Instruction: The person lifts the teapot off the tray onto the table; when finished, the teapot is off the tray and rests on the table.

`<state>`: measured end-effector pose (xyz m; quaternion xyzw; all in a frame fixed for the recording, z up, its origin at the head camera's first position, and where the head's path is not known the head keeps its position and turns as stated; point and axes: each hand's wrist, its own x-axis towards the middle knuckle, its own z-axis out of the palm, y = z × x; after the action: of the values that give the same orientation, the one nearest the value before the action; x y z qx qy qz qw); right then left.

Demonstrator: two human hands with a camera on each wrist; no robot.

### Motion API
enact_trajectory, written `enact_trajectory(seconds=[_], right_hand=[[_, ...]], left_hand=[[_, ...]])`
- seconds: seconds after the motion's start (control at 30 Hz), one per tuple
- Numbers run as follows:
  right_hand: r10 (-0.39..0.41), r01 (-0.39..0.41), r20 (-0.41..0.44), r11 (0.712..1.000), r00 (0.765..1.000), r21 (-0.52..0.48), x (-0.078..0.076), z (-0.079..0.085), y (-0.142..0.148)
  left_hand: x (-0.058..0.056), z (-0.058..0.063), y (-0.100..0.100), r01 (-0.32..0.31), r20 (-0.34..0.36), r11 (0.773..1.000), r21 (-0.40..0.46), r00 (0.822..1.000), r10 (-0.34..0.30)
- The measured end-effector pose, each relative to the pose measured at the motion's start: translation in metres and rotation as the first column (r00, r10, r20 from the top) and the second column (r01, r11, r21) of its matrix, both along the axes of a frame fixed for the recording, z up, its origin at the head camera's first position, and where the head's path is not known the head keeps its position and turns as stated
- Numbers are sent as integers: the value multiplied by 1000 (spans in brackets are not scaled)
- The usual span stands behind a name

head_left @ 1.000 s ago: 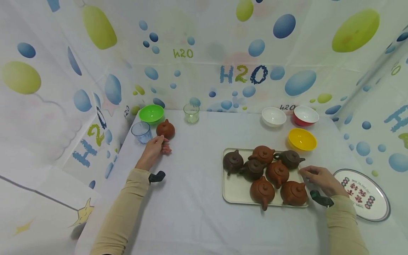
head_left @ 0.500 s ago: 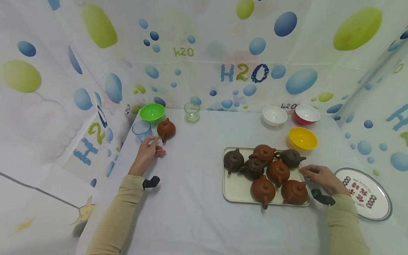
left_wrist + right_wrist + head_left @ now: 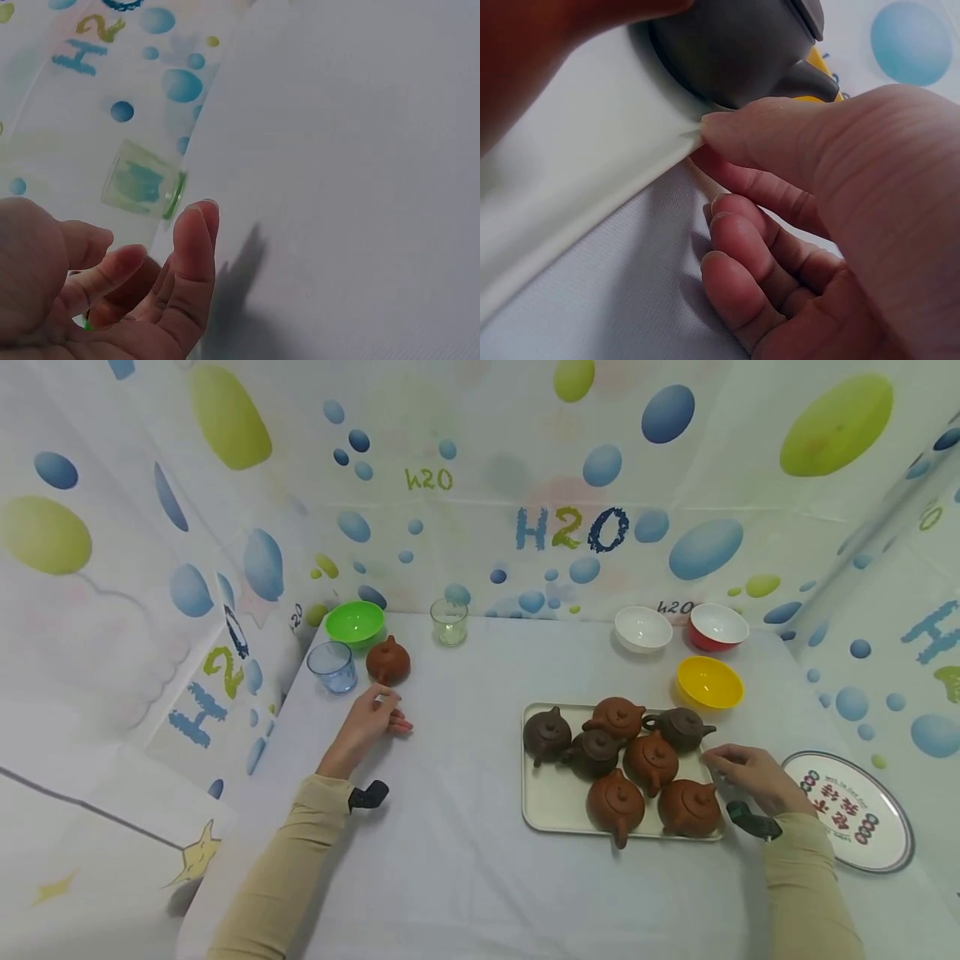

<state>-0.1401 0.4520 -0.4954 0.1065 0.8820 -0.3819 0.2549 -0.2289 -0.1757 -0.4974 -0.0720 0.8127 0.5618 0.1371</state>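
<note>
Near the far left corner of our tabletop (image 3: 465, 868), our left hand (image 3: 367, 720), fingers loose, is beside a teapot (image 3: 388, 662), likely brittle, best cupped round its belly; our right hand (image 3: 756, 777) pinches the tray (image 3: 553, 810).

A person's tan-sleeved left forearm (image 3: 288, 852) is angling diagonally forward; the left hand (image 3: 369, 718) is hovering, its fingers (image 3: 193, 262) loosely bending. The tan-sleeved right forearm (image 3: 808, 885) is extending forward, the right hand (image 3: 759, 777) pointing inward, its thumb (image 3: 769, 135) and forefinger (image 3: 776, 196) pinching while the other fingers (image 3: 739, 240) are curling beneath.
</note>
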Motion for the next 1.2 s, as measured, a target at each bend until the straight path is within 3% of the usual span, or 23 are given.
enact_trajectory(seconds=[0.17, 0.27, 0.37, 0.5, 0.6, 0.67, 0.8, 0.9, 1.07, 1.13, 1.2], right_hand=[[-1, 1, -9, 1000, 1000, -8, 1, -1, 1], [-4, 4, -12, 1000, 1000, 0, 0, -1, 0], [-5, 5, -14, 1000, 1000, -2, -1, 0, 1], [-1, 1, -8, 1000, 1000, -2, -1, 1, 1], [-5, 5, 1, 1000, 1000, -2, -1, 1, 1], [-10, 10, 3, 1000, 1000, -7, 0, 1, 1], [-12, 12, 4, 1000, 1000, -5, 1, 0, 0], [-8, 8, 1, 1000, 1000, -8, 2, 0, 0], [-14, 14, -4, 1000, 1000, -16, 1, 2, 0], [-18, 18, -3, 1000, 1000, -16, 1, 3, -1], [-19, 19, -1, 1000, 1000, -18, 1, 2, -2]], left_hand=[[5, 3, 20, 111, 7, 994, 6, 994, -111], [10, 8, 36, 233, -4, 972, 30, 972, -233], [19, 13, 56, 368, -5, 927, 72, 930, -368], [34, 15, 89, 502, 34, 836, 221, 853, -521], [44, 15, 115, 512, 82, 776, 367, 814, -575], [50, 14, 131, 487, 111, 756, 437, 805, -582], [58, 11, 156, 401, 165, 766, 502, 825, -540], [63, 5, 170, 321, 187, 788, 525, 860, -475], [68, -6, 188, 230, 151, 831, 506, 925, -348], [69, -10, 193, 212, 139, 842, 496, 938, -317], [70, -12, 195, 182, 142, 840, 511, 946, -291]])
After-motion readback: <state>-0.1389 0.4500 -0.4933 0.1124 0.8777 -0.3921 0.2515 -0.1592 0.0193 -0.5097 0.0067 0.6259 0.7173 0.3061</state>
